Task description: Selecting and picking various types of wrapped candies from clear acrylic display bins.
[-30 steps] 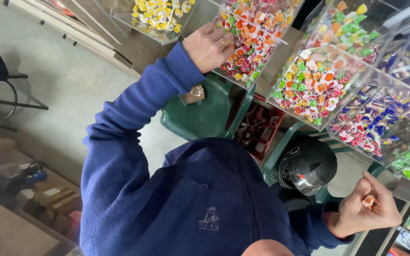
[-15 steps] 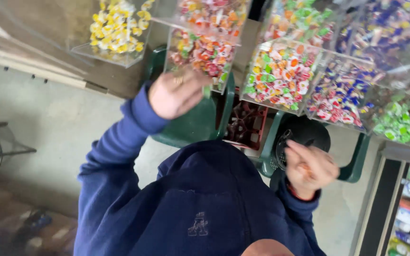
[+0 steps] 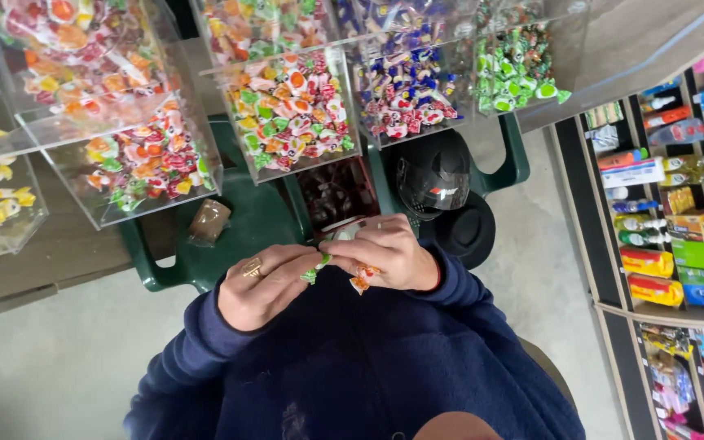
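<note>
Clear plastic bins of wrapped sweets, the centre bin (image 3: 291, 110) holding red, green and orange pieces, stand above a green chair (image 3: 246, 236); boxed goods in yellow, red and blue fill shelves (image 3: 666, 220) well to its right. Just below the chair, the left hand (image 3: 266, 285) and right hand (image 3: 385, 257) meet, fingers curled, pinching a green-wrapped sweet (image 3: 317, 267) between them.

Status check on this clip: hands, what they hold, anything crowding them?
Left hand and right hand together at chest, pinching wrapped candies. Clear candy bins just ahead, not touching. Nothing in the way.
</note>
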